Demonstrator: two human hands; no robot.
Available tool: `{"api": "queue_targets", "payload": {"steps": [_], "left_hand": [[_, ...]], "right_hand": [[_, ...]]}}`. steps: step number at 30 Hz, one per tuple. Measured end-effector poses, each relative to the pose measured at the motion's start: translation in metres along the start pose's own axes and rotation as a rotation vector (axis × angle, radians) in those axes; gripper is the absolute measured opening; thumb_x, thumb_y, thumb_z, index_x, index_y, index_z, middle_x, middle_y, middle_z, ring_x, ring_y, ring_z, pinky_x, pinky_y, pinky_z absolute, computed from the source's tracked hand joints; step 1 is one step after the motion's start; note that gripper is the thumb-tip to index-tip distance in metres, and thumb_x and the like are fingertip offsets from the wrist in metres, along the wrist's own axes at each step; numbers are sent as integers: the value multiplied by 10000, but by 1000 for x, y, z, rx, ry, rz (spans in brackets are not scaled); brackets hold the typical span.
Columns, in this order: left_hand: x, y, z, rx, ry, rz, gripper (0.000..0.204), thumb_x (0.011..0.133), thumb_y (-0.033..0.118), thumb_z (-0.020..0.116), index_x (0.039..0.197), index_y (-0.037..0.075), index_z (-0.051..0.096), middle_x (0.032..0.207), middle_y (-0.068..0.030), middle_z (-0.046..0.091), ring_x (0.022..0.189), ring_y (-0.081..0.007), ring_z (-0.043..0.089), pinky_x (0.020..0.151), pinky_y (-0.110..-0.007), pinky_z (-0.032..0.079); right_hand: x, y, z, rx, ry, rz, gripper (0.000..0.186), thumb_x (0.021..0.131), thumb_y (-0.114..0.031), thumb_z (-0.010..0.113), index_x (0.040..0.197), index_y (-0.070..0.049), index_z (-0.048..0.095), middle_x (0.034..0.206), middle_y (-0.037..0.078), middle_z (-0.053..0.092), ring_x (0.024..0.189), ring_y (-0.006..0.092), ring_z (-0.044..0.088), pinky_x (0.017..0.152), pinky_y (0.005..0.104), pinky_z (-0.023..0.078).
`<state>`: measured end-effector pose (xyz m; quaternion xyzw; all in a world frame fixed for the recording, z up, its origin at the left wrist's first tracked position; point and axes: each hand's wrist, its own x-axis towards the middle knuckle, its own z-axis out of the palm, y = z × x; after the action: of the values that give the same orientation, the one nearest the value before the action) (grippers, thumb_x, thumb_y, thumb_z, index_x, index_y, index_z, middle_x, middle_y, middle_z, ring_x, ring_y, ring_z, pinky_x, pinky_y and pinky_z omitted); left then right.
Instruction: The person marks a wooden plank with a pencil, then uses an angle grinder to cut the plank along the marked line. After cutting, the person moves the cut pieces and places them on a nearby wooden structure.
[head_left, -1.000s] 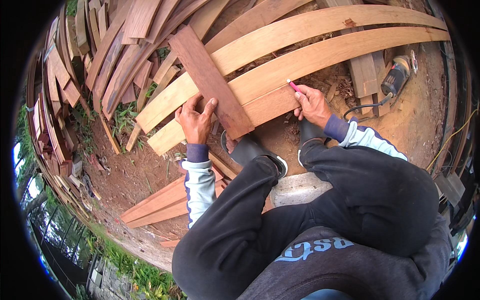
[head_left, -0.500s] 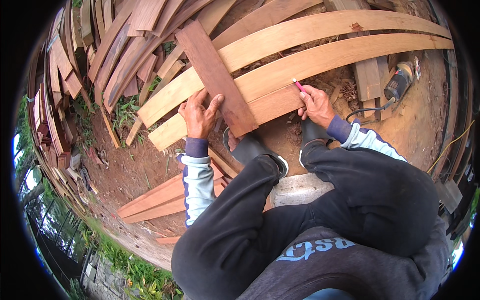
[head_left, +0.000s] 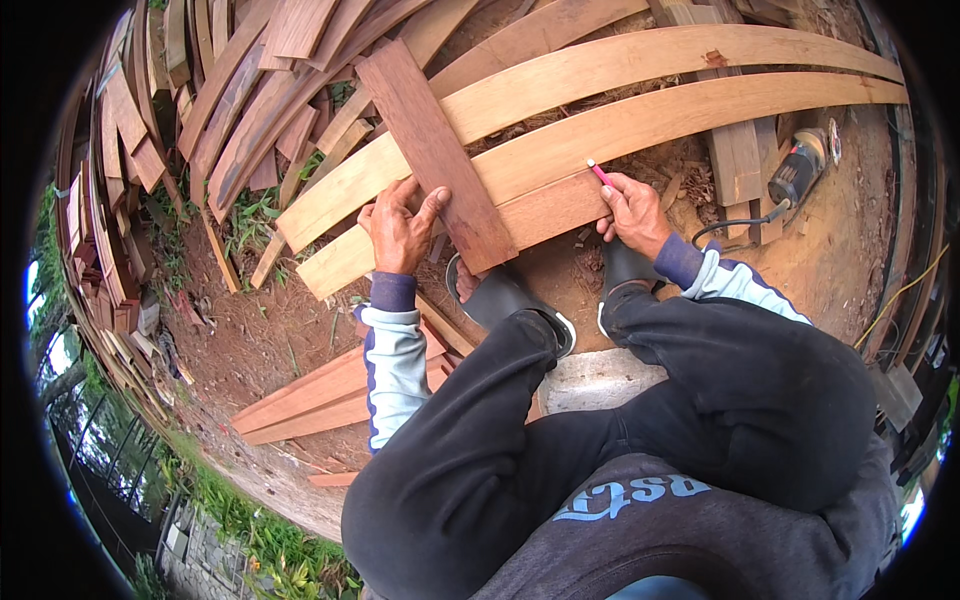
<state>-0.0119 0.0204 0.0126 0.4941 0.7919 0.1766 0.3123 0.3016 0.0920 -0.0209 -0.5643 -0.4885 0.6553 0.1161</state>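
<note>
A dark reddish-brown board (head_left: pixel 437 155) lies crosswise over two long pale planks (head_left: pixel 640 125). At its left edge is my left hand (head_left: pixel 400 228), thumb pressed on the board and fingers curled around toward the nearer plank. My right hand (head_left: pixel 637 215) pinches a slim pink pencil (head_left: pixel 600 175), its whitish end pointing up and left over the nearer plank. The fingers of that hand also touch the right end of a short brown board (head_left: pixel 553 212), which lies along the near edge of that plank. The left end of the short board is hidden under the dark board.
An angle grinder (head_left: pixel 800 168) with a black cord rests at the right, near stacked timber (head_left: pixel 735 160). Piles of boards (head_left: pixel 240 120) fill the far left. Reddish boards (head_left: pixel 310 395) lie left of my legs, and a pale block (head_left: pixel 600 380) sits between them.
Almost nothing differs. The view has shifted very slightly, while both hands, the pencil and the boards keep their places relative to each other.
</note>
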Motion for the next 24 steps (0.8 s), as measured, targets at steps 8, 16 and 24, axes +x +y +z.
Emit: {"api": "queue_targets", "payload": {"steps": [8,16,24], "left_hand": [[3,-12,8,-78,6,1,449,828,462,705,1076,87,729,1027,-107,690,939,-241,583,917,-411,265],[0,-14,6,-114,1,-82,418,811,429,710,1037,80,744,998,-144,701,995,-282,583,943,-436,260],[3,-16,9,-74,-21,-80,424,807,433,705,1037,79,745,1020,-149,699,1039,-300,584,944,-450,261]], "right_hand": [[9,14,-18,-444,129,-372,229,1003,-176,509,1114,6,591,713,114,608,565,218,642,513,325,499],[19,-96,13,-241,-29,-530,274,981,-262,594,941,-10,693,852,87,685,819,159,640,744,314,494],[44,-87,56,-14,-292,-342,151,946,-102,617,1045,-21,697,817,32,669,688,46,608,588,216,506]]}}
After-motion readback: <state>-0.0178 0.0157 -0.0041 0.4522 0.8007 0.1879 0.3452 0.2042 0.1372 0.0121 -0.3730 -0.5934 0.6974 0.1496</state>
